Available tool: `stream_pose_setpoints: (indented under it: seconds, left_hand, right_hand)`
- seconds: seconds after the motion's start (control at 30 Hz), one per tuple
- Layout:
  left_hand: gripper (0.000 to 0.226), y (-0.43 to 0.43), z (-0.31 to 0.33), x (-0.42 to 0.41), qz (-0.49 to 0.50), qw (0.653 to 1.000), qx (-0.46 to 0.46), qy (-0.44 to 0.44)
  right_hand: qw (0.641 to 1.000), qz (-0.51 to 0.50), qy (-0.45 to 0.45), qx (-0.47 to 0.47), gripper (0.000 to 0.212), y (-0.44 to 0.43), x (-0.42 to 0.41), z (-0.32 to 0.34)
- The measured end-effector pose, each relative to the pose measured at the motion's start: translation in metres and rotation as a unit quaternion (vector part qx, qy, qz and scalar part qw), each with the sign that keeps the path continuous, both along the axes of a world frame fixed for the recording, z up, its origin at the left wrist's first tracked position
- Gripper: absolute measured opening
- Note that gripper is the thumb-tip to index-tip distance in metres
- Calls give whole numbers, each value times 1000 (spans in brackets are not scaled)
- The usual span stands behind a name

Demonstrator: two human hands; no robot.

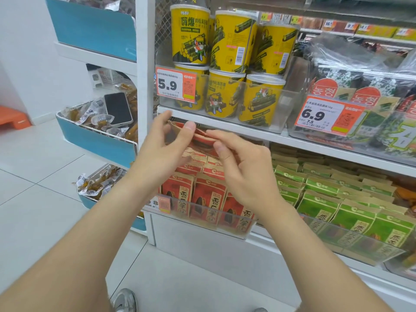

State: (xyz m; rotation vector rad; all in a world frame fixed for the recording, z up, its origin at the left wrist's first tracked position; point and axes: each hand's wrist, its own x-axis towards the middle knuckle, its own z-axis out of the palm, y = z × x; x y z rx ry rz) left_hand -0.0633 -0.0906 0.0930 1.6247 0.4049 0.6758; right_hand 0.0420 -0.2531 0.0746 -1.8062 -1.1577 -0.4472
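Both hands hold one red-and-brown snack packet [202, 140] just under the edge of the upper shelf [225, 124]. My left hand [166, 143] pinches the packet's left top end between thumb and fingers. My right hand [243, 163] pinches its right end. The packet hangs above a clear bin [211, 224] filled with several identical red packets [209, 194] standing in rows. Part of the held packet is hidden behind my fingers.
Yellow seaweed-roll tubs [225, 64] fill a clear bin on the shelf above, with a 5.9 price tag [175, 84]. Green packets [337, 203] stand to the right. Seaweed packs [371, 91] lie at upper right. A phone [118, 109] lies in a blue side basket [94, 140] at the left.
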Motion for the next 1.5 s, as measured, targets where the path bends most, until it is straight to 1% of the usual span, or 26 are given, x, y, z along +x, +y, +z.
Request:
stream_pose_setpoints:
  seconds: [0.03, 0.07, 0.1, 0.2, 0.23, 0.33, 0.37, 0.4, 0.43, 0.5, 0.57, 0.6, 0.63, 0.67, 0.7, 0.73, 0.77, 0.8, 0.83, 0.9, 0.97, 1.13, 1.23, 1.3, 1.4, 1.5]
  left_hand:
    - [50, 3, 0, -1, -8, 998, 61, 4]
    - [39, 6, 1, -3, -17, 996, 93, -1]
    - [32, 10, 3, -5, -21, 995, 92, -21]
    - [35, 16, 8, -11, -36, 997, 21, -70]
    - [35, 15, 8, -11, -43, 996, -12, -81]
    - [31, 12, 3, -5, -31, 990, -106, -87]
    - [31, 11, 2, -3, -27, 988, -128, -87]
    - [30, 10, 2, -1, -30, 985, -146, -86]
    - [31, 10, 3, 1, -36, 982, -161, -88]
    - [34, 13, 6, 2, -38, 977, -187, -97]
    - [37, 22, 7, 3, -29, 971, -211, -112]
    - [37, 26, 7, 4, -24, 969, -216, -114]
    - [37, 32, 5, 5, -12, 975, -194, -108]
    - [37, 38, 1, 7, 11, 988, -130, -82]
    - [36, 45, -4, 8, 50, 997, -32, -42]
    - [34, 52, -9, 9, 93, 993, 72, -1]
    - [31, 59, -14, 9, 130, 978, 158, 35]
    - [30, 66, -19, 10, 154, 961, 217, 71]
    - [32, 72, -23, 10, 167, 948, 252, 105]
    - [37, 85, -30, 10, 178, 934, 265, 159]
    - [36, 94, -34, 9, 181, 930, 256, 191]
    - [32, 105, -40, 7, 164, 924, 247, 243]
    - [31, 108, -44, 7, 140, 920, 260, 259]
    - [32, 109, -46, 8, 129, 917, 277, 257]
    - [31, 108, -50, 10, 131, 913, 304, 239]
    - [29, 108, -53, 12, 120, 912, 315, 234]
  right_hand:
    - [999, 6, 39, 23, 27, -1, 0, 3]
    - [996, 13, 77, 40, 25, -2, 1, 7]
    - [992, 28, 114, 54, 23, -2, 1, 10]
    - [962, 78, 242, 99, 16, -4, 1, 16]
    - [950, 76, 277, 119, 25, -2, 2, 16]
    - [917, 100, 352, 158, 71, 9, -1, 13]
    - [907, 112, 370, 170, 79, 12, -2, 11]
    - [900, 114, 382, 175, 79, 15, -4, 11]
    - [898, 109, 387, 176, 73, 18, -5, 12]
    - [911, 92, 366, 164, 53, 21, -6, 16]
    - [938, 85, 314, 123, 28, 24, -8, 19]
    - [948, 81, 291, 101, 14, 26, -8, 20]
    - [956, 71, 271, 87, 6, 29, -7, 20]
    - [964, 52, 248, 80, 6, 33, -4, 17]
    - [974, 24, 212, 81, 6, 36, -2, 15]
    - [983, -11, 166, 84, 8, 39, 1, 13]
    - [989, -47, 115, 81, 10, 41, 4, 11]
    - [992, -68, 73, 74, 13, 44, 6, 10]
    - [994, -75, 49, 64, 14, 47, 10, 8]
    - [996, -73, 40, 40, 16, 56, 16, 1]
    - [997, -69, 35, 19, 20, 69, 23, -7]
    - [998, -25, 19, -46, 24, 109, 30, -21]
    - [991, -30, -19, -127, 29, 131, 36, -29]
    - [978, -76, -49, -187, 28, 143, 36, -28]
    - [949, -134, -135, -253, 25, 156, 36, -22]
    - [911, -161, -155, -347, 28, 170, 34, -20]
